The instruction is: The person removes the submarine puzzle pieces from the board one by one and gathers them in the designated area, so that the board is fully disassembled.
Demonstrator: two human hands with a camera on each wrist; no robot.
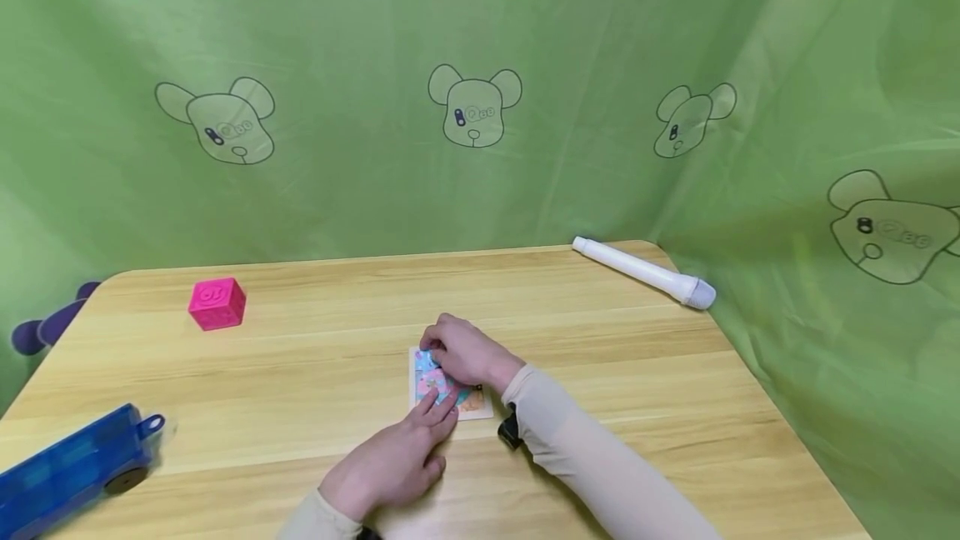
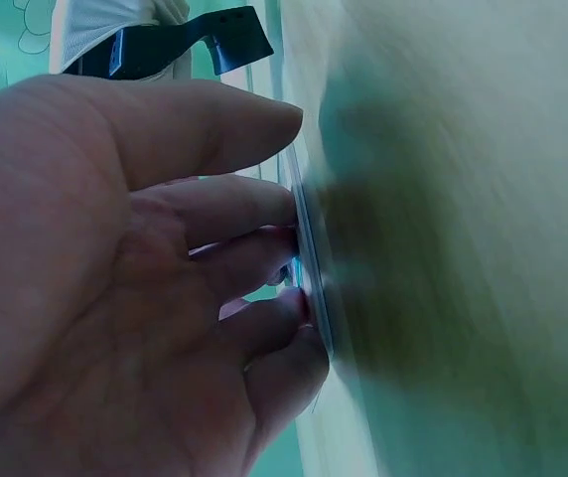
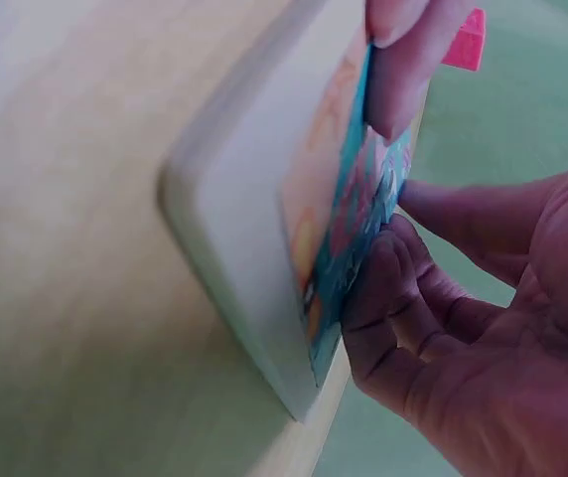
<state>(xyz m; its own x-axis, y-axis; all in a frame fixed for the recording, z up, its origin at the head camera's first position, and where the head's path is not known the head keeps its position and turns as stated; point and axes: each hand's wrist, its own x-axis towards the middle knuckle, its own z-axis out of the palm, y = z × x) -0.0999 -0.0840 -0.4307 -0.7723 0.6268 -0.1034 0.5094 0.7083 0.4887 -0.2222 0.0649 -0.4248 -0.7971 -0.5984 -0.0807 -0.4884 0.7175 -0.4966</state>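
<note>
White-rimmed board (image 1: 412,390), head view: flat on the wooden table (image 1: 300,407), between your two hands, which cover too much of it to tell its long axis.
Blue piece (image 1: 424,362), head view: at the board's far-left corner, right under your right hand (image 1: 467,348), which is the nearer one; that closeness probably matters most. Your thumb and fingertips are curled together, apparently pinching the piece.
Left hand (image 1: 397,458), head view: extends from the near left, fingers almost straight, tips resting on the board's near part; it grasps nothing.
Board edge, left wrist view: seen side-on here, unlike from the head; your left fingertips meet it, with the thumb spread apart from them.
Rounded corner, right wrist view: this shows you the rim's thickness and your right thumb and fingers bent onto the picture; the piece between them is mostly hidden.
</note>
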